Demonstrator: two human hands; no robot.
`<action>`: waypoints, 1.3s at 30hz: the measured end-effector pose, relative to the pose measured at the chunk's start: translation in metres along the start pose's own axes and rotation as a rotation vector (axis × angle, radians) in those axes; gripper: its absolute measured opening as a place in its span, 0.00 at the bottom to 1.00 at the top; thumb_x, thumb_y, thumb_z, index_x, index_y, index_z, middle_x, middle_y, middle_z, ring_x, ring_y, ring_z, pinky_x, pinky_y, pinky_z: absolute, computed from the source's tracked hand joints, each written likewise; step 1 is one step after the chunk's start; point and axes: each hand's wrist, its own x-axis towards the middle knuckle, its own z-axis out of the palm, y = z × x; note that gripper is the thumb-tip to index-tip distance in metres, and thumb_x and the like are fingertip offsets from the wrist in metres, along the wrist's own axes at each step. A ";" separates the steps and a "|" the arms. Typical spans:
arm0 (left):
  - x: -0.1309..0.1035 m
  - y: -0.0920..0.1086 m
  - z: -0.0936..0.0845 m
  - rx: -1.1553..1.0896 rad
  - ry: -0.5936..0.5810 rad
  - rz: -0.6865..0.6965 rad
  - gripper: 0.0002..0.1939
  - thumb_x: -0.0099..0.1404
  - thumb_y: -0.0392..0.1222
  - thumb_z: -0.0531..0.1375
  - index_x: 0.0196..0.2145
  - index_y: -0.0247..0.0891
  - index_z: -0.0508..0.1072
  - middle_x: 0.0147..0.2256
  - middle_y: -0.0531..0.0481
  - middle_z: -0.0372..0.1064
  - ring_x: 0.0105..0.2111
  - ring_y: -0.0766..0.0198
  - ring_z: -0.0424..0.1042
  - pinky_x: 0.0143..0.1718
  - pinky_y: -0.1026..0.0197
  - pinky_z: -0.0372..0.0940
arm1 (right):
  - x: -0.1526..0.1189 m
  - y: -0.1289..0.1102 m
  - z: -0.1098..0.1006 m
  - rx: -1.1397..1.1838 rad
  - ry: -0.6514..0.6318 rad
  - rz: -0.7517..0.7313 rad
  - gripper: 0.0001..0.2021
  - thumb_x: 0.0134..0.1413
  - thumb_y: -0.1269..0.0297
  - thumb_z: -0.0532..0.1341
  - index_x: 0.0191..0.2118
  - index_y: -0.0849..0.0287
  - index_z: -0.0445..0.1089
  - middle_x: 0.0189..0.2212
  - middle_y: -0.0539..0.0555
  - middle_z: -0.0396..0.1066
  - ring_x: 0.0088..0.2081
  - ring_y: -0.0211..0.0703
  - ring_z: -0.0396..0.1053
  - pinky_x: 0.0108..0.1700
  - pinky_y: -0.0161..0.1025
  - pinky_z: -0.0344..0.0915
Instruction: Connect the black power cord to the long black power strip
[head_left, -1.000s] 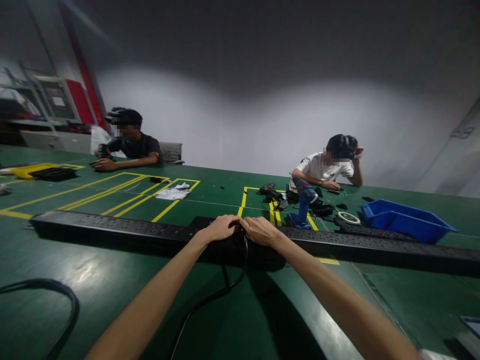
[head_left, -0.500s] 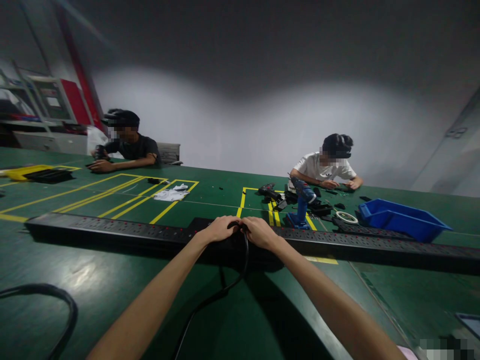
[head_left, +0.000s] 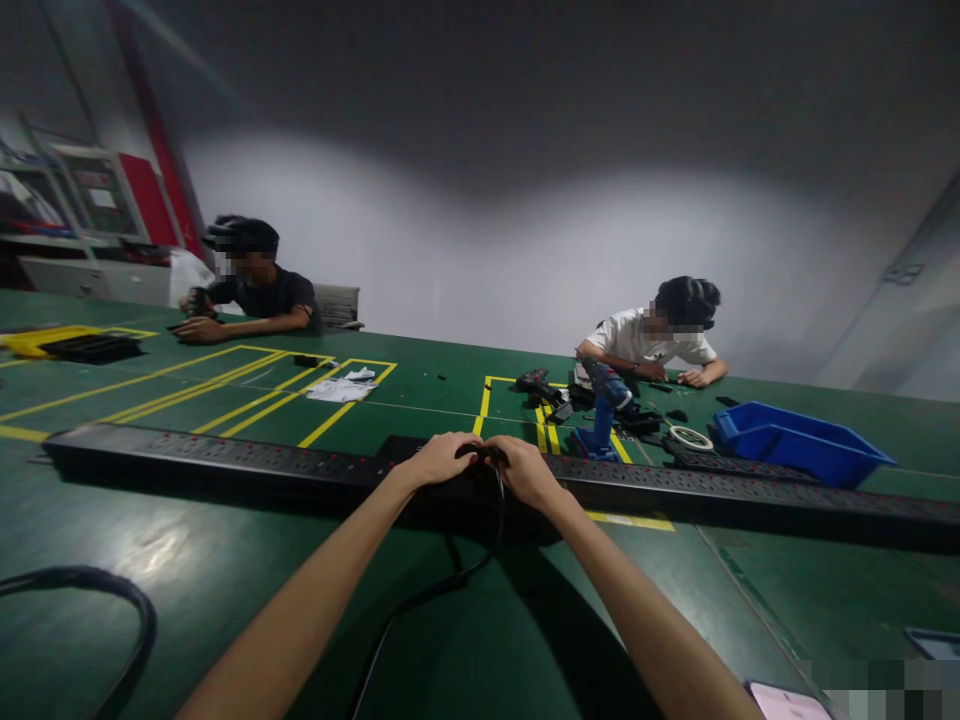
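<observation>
a long black strip [head_left: 315,475], boxy and straight-edged with a matte face, lies across the middle of the frame from the left side to the right edge; rows of small slots and red dots run along its top. it sits on a smooth green table [head_left: 225,560] that throws back a white glare at lower left and carries strips of yellow tape [head_left: 325,425]. a thin, rounded black cable [head_left: 501,510] drops from the hands at centre and bends away toward the bottom of the frame, its skin catching a line of light. a thicker dark loop [head_left: 148,620] curves at lower left.

both bare forearms [head_left: 300,600] rise from the bottom corners and meet at centre like a steep roof. the left hand [head_left: 444,458] arches palm down over the strip, fingers bent; i can't tell whether they grip anything. the right hand [head_left: 523,472] faces it, wrist angled inward, its fingers curled shut around the cable's upper end. the fingertips nearly meet, partly hidden.

right of centre stands a blue drill [head_left: 602,415], and beyond it a glossy blue plastic bin [head_left: 855,465] with sloping walls. a person in a white shirt [head_left: 630,340] leans over the table behind.
</observation>
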 end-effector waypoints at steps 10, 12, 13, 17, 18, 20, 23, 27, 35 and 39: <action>-0.005 0.009 -0.004 0.007 0.021 -0.003 0.16 0.66 0.46 0.52 0.50 0.44 0.70 0.50 0.50 0.71 0.50 0.57 0.68 0.53 0.57 0.61 | -0.035 -0.039 -0.004 0.043 0.235 -0.118 0.16 0.56 0.70 0.57 0.51 0.58 0.64 0.51 0.61 0.68 0.53 0.48 0.65 0.55 0.47 0.64; -0.006 0.010 -0.003 0.007 0.035 -0.003 0.16 0.66 0.46 0.52 0.50 0.44 0.71 0.50 0.51 0.71 0.50 0.58 0.68 0.53 0.57 0.60 | -0.040 -0.047 0.002 0.066 0.264 -0.152 0.14 0.56 0.70 0.57 0.49 0.58 0.65 0.49 0.61 0.68 0.52 0.47 0.66 0.53 0.46 0.65; -0.006 0.010 -0.003 0.008 0.043 -0.001 0.16 0.66 0.46 0.52 0.50 0.44 0.71 0.50 0.51 0.71 0.50 0.58 0.68 0.53 0.57 0.60 | -0.043 -0.052 0.007 0.078 0.268 -0.171 0.14 0.56 0.70 0.56 0.49 0.58 0.65 0.48 0.61 0.69 0.51 0.47 0.67 0.52 0.46 0.66; -0.007 0.008 -0.001 0.010 0.064 0.000 0.16 0.66 0.46 0.53 0.49 0.45 0.71 0.49 0.52 0.71 0.49 0.59 0.69 0.53 0.57 0.60 | -0.051 -0.076 0.026 0.095 0.194 -0.237 0.14 0.55 0.69 0.56 0.48 0.57 0.64 0.46 0.60 0.68 0.48 0.46 0.68 0.49 0.45 0.67; -0.007 0.008 0.000 0.009 0.066 -0.005 0.16 0.66 0.46 0.53 0.49 0.45 0.71 0.49 0.52 0.71 0.49 0.59 0.69 0.53 0.56 0.60 | -0.052 -0.082 0.030 0.094 0.153 -0.256 0.14 0.55 0.69 0.55 0.49 0.57 0.64 0.46 0.59 0.68 0.48 0.46 0.68 0.49 0.44 0.66; -0.007 0.008 0.000 0.006 0.073 -0.017 0.15 0.65 0.46 0.54 0.48 0.45 0.71 0.49 0.52 0.72 0.49 0.59 0.69 0.54 0.56 0.60 | -0.053 -0.092 0.035 0.081 0.047 -0.292 0.14 0.56 0.69 0.55 0.49 0.58 0.63 0.46 0.59 0.68 0.47 0.45 0.67 0.48 0.42 0.66; -0.007 0.011 -0.001 0.004 0.080 -0.022 0.15 0.65 0.46 0.54 0.48 0.45 0.72 0.48 0.52 0.72 0.48 0.59 0.70 0.54 0.56 0.60 | -0.053 -0.100 0.037 0.027 -0.113 -0.286 0.15 0.56 0.67 0.56 0.50 0.58 0.63 0.47 0.58 0.66 0.45 0.44 0.67 0.44 0.40 0.66; -0.008 0.014 -0.002 -0.002 0.086 -0.032 0.15 0.65 0.45 0.54 0.48 0.45 0.72 0.48 0.51 0.72 0.48 0.59 0.70 0.55 0.56 0.60 | -0.049 -0.099 0.029 -0.002 -0.247 -0.153 0.16 0.54 0.64 0.59 0.49 0.58 0.63 0.46 0.57 0.65 0.40 0.44 0.68 0.38 0.37 0.65; -0.008 0.014 0.000 -0.004 0.086 -0.050 0.19 0.65 0.45 0.54 0.54 0.46 0.68 0.51 0.51 0.70 0.50 0.58 0.69 0.56 0.57 0.59 | -0.023 -0.083 -0.032 0.136 -0.563 -0.129 0.27 0.42 0.80 0.58 0.51 0.53 0.68 0.44 0.51 0.72 0.41 0.41 0.71 0.40 0.33 0.63; -0.009 0.016 0.000 0.024 0.086 -0.095 0.22 0.65 0.46 0.54 0.57 0.45 0.65 0.52 0.49 0.70 0.51 0.56 0.69 0.56 0.55 0.59 | -0.017 -0.049 -0.078 0.123 -0.260 0.043 0.18 0.54 0.74 0.54 0.48 0.53 0.71 0.40 0.50 0.75 0.40 0.40 0.71 0.41 0.33 0.63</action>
